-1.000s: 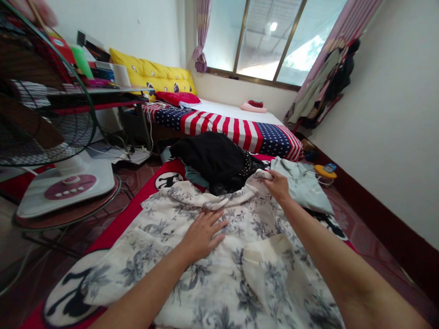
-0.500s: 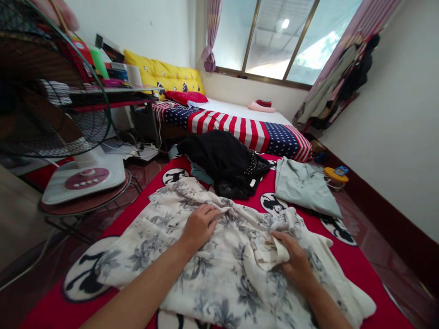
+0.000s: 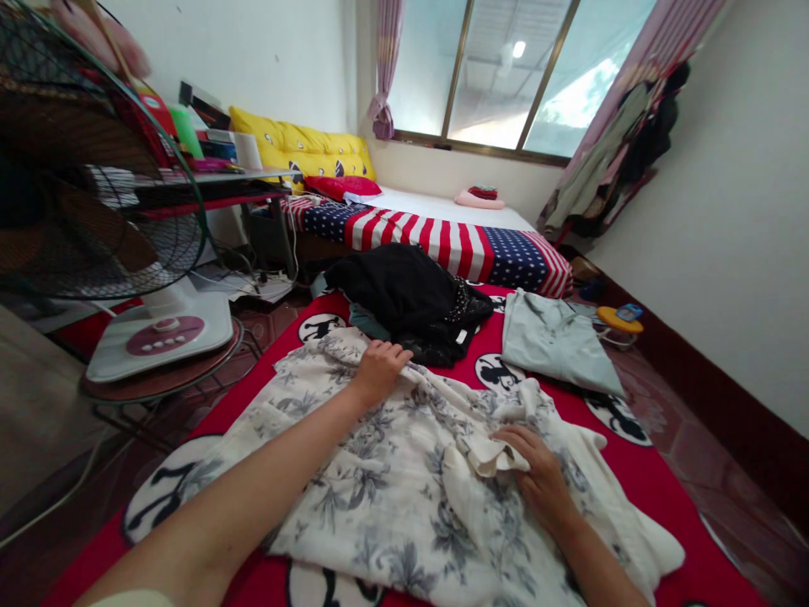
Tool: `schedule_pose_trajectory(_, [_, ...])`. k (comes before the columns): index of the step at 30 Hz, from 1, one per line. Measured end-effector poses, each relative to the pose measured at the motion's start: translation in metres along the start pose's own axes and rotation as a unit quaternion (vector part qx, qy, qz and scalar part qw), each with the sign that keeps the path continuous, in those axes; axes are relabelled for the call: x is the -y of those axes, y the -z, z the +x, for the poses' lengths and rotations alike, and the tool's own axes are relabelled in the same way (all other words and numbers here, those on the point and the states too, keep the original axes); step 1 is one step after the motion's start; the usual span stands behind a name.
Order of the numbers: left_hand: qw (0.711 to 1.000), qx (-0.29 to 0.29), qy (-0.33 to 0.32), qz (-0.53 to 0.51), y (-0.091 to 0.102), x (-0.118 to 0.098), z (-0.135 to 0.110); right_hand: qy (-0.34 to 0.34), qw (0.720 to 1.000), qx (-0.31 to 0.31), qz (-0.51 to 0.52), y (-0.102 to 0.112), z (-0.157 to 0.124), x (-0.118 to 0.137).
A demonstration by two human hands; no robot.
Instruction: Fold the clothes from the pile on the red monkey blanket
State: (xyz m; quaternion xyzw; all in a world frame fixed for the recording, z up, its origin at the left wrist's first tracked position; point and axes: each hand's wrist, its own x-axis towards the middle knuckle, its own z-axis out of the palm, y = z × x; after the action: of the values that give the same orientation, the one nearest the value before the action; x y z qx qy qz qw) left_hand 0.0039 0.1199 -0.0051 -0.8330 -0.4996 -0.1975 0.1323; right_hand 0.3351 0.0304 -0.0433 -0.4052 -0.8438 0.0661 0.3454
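Note:
A white garment with grey flower print (image 3: 372, 497) lies spread and wrinkled over a red cover (image 3: 468, 371) with black-and-white round figures. My left hand (image 3: 381, 371) is at its far edge, fingers curled down on the bunched cloth. Farther right, my right hand (image 3: 537, 472) grips a folded-over, cream-coloured part of the same garment between thumb and fingers. Just beyond my left hand sits a heap of black clothing (image 3: 398, 291). A pale grey-green shirt (image 3: 559, 337) lies folded at the far right.
At left, a fan (image 3: 158, 337) stands on a round stool (image 3: 101, 388), near a cluttered desk (image 3: 253, 174). A bed with a stars-and-stripes cover (image 3: 436, 240) is under the window. A yellow stool (image 3: 619, 320) stands by the right wall, near hanging clothes (image 3: 632, 160).
My left hand has slid forward and slightly right to the garment's far edge. My right hand keeps its hold on the cloth, with a small shift of the folded part.

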Motion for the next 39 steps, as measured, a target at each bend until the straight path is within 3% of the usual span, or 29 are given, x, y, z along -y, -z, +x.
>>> schedule_pose_trajectory(7, [0.996, 0.013, 0.086, 0.036, 0.035, 0.086, -0.016, -0.022, 0.999, 0.001, 0.036, 0.002, 0.004, 0.001])
schedule_pose_trajectory(11, [0.993, 0.022, 0.116, 0.020, 0.044, 0.112, -0.030, -0.034, 0.998, 0.000, 0.051, 0.003, 0.004, 0.003])
schedule_pose_trajectory(15, [0.989, 0.011, 0.145, -0.026, 0.044, 0.124, -0.032, -0.063, 0.995, 0.003, 0.071, 0.004, 0.006, 0.007])
schedule_pose_trajectory(18, [0.982, -0.018, 0.181, -0.059, 0.052, 0.135, -0.017, -0.100, 0.991, 0.015, 0.091, 0.013, 0.017, 0.007])
schedule_pose_trajectory(20, [0.978, -0.036, 0.192, -0.078, 0.064, 0.143, 0.001, -0.130, 0.987, -0.002, 0.094, 0.024, 0.029, 0.004])
schedule_pose_trajectory(25, [0.975, -0.088, 0.171, -0.113, 0.109, 0.155, 0.043, -0.209, 0.966, -0.126, 0.089, 0.058, 0.058, -0.007])
schedule_pose_trajectory(29, [0.979, -0.131, 0.131, -0.090, 0.132, 0.156, 0.047, -0.224, 0.955, -0.156, 0.117, 0.070, 0.060, -0.006])
schedule_pose_trajectory(35, [0.982, -0.002, 0.181, 0.047, 0.120, 0.165, 0.025, -0.211, 0.965, -0.042, 0.151, 0.050, 0.070, -0.012])
schedule_pose_trajectory(39, [0.964, 0.012, 0.258, 0.057, 0.112, 0.169, 0.029, -0.216, 0.958, -0.085, 0.170, 0.043, 0.109, -0.021])
